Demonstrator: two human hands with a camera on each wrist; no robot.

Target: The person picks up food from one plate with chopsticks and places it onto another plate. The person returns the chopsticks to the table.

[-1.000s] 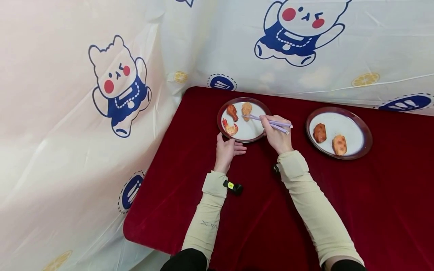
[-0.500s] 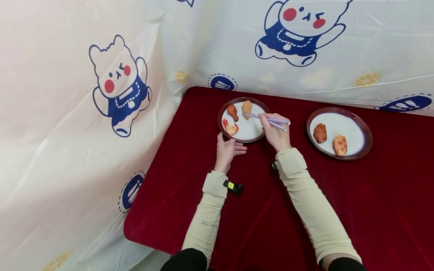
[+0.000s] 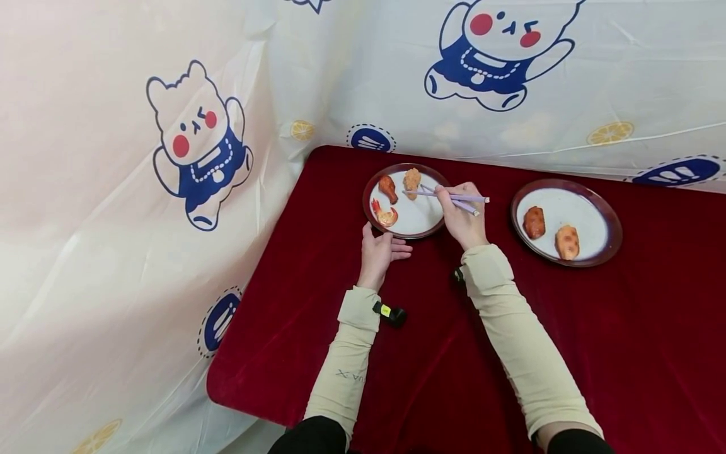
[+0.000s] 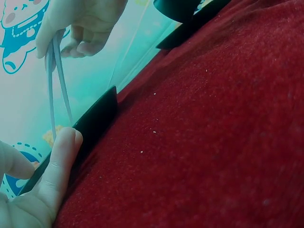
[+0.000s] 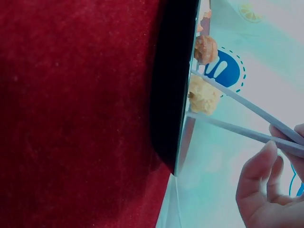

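Observation:
My right hand holds a pair of lilac chopsticks above the left plate. The chopsticks are spread, with their tips on either side of a golden fried chicken piece; whether they touch it is unclear. Beside that piece lie a brown drumstick and a shrimp. At the plate's near rim rests my left hand, fingers straight; in the left wrist view a fingertip overlaps the outer edge of the dark rim.
A second brown-rimmed plate stands to the right, bearing a brown piece of meat and a lighter golden piece. Dark red cloth covers the table. Printed white curtains hang behind and at the left.
The chopsticks have opened from nearly together to spread apart around the fried chicken piece. My right hand has shifted slightly; the left hand stays at the rim.

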